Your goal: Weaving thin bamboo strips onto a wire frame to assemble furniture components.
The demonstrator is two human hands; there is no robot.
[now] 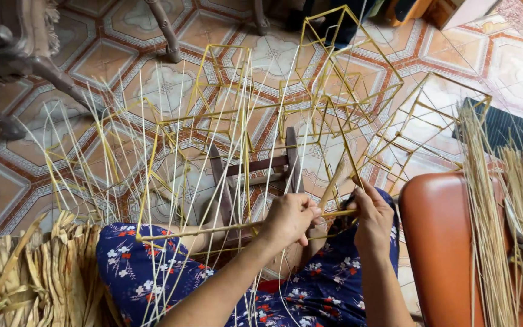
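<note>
My left hand [290, 217] grips a yellow bamboo stick [213, 229] that lies across my lap, part of a wire-like frame of yellow sticks [328, 115] shaped as open cubes. A little to the right, my right hand [373, 212] pinches the same frame where several sticks meet, at a joint. Thin pale strips [171, 181] fan upward from the frame around both hands. My legs, in blue flowered cloth [146, 266], lie under the work.
A brown leather seat [437, 242] stands at the right, with a bundle of dry straw sticks [503, 218] on it. Flat woven straw strips [37, 278] lie at the lower left. A small wooden stool [255, 169] sits under the frame. Dark furniture legs [62, 79] rise at the upper left on the tiled floor.
</note>
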